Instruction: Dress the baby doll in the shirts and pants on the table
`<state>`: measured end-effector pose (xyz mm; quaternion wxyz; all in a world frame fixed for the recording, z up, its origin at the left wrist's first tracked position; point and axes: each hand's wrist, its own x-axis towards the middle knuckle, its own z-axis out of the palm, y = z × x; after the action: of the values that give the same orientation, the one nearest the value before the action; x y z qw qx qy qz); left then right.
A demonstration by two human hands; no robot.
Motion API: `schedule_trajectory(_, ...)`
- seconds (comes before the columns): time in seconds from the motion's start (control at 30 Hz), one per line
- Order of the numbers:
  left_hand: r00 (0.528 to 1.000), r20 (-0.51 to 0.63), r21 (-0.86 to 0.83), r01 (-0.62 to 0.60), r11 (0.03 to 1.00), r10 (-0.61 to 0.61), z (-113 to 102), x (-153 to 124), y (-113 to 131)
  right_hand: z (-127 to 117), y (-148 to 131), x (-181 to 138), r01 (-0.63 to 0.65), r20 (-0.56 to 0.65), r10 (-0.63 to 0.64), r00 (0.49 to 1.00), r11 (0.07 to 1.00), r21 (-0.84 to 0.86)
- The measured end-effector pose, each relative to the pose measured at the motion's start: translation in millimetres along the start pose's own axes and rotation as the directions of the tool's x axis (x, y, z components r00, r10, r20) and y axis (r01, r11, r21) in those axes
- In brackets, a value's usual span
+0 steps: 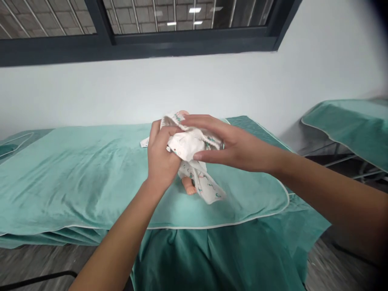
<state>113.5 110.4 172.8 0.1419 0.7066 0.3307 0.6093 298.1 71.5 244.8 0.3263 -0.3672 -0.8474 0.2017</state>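
A white baby garment [187, 144] with small green prints is bunched up between my two hands over the bed. My left hand [160, 155] is closed around its left side, fingers partly hidden by the cloth. From the right, my right hand [235, 145] holds the other side, with the thumb below and the fingers on top. Beneath the cloth lies a baby doll [189, 186]; one foot and a bit of its head show, and the rest is covered. A loose end of the printed cloth hangs to the right of the foot.
Under the doll is a bed with a light green cover [100, 173] edged in white, over a darker green drape [212, 258]. A white wall with a dark-framed window [194, 42] stands behind. Another green-covered bed [351, 125] is at the right.
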Motion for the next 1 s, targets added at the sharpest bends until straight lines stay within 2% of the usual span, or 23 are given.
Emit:
schedule_trajectory(0.07, 0.999, -0.003, -0.027, 0.052, 0.998, -0.052, -1.7, 1.5, -1.0, -1.5, -2.5, -1.4, 0.05, 0.014, -0.048, 0.999, 0.977, -0.209)
schedule_trajectory(0.17, 0.991, 0.082, -0.073, 0.114, 0.991, -0.108, -3.5, -0.3, -5.2, -1.7, -0.7, -5.7, 0.058, 0.034, -0.048, 0.998, 0.912, -0.407)
schedule_trajectory(0.23, 0.969, 0.151, -0.14, 0.218, 0.966, -0.196, -5.5, -0.3, -6.4, -0.7, 3.2, -9.1, 0.076, 0.059, -0.054, 0.997, 0.874, -0.481)
schedule_trajectory(0.3, 0.93, 0.21, -0.245, 0.35, 0.904, -0.303, -8.6, 2.4, -5.5, 0.9, 8.2, -11.5, 0.089, 0.071, -0.06, 0.996, 0.847, -0.525)
schedule_trajectory(0.37, 0.899, 0.253, -0.326, 0.427, 0.843, -0.358, -12.6, 7.5, -4.0, 2.1, 12.7, -11.4, 0.082, 0.059, -0.059, 0.996, 0.844, -0.53)
schedule_trajectory(0.47, 0.915, 0.226, -0.302, 0.392, 0.869, -0.334, -20.0, 17.1, -5.5, 0.2, 13.9, -6.5, 0.057, -0.015, -0.071, 0.997, 0.899, -0.435)
schedule_trajectory(0.57, 0.94, 0.125, -0.224, 0.338, 0.914, -0.317, -28.5, 24.6, -11.2, -6.5, 6.4, 0.2, 0.013, -0.182, -0.063, 0.981, 0.964, -0.264)
schedule_trajectory(0.63, 0.945, 0.098, -0.191, 0.324, 0.927, -0.31, -33.0, 26.7, -11.3, -10.1, -0.8, 3.9, -0.028, -0.283, -0.015, 0.959, 0.989, -0.146)
schedule_trajectory(0.7, 0.954, 0.131, -0.197, 0.292, 0.936, -0.27, -34.5, 26.4, -4.0, -10.4, -7.1, 7.6, -0.066, -0.353, 0.046, 0.935, 0.997, -0.043)
schedule_trajectory(0.8, 0.955, 0.219, -0.308, 0.26, 0.915, -0.198, -30.0, 25.1, 16.8, -4.8, -12.4, 14.8, -0.101, -0.399, 0.119, 0.909, 0.993, 0.068)
schedule_trajectory(0.9, 0.917, 0.335, -0.401, 0.345, 0.849, -0.215, -21.5, 27.2, 30.8, 1.0, -12.7, 23.0, -0.093, -0.396, 0.149, 0.906, 0.983, 0.156)
schedule_trajectory(1.0, 0.808, 0.536, -0.424, 0.51, 0.749, -0.246, -15.7, 32.0, 26.5, 2.0, -7.8, 27.9, -0.072, -0.409, 0.154, 0.899, 0.975, 0.209)
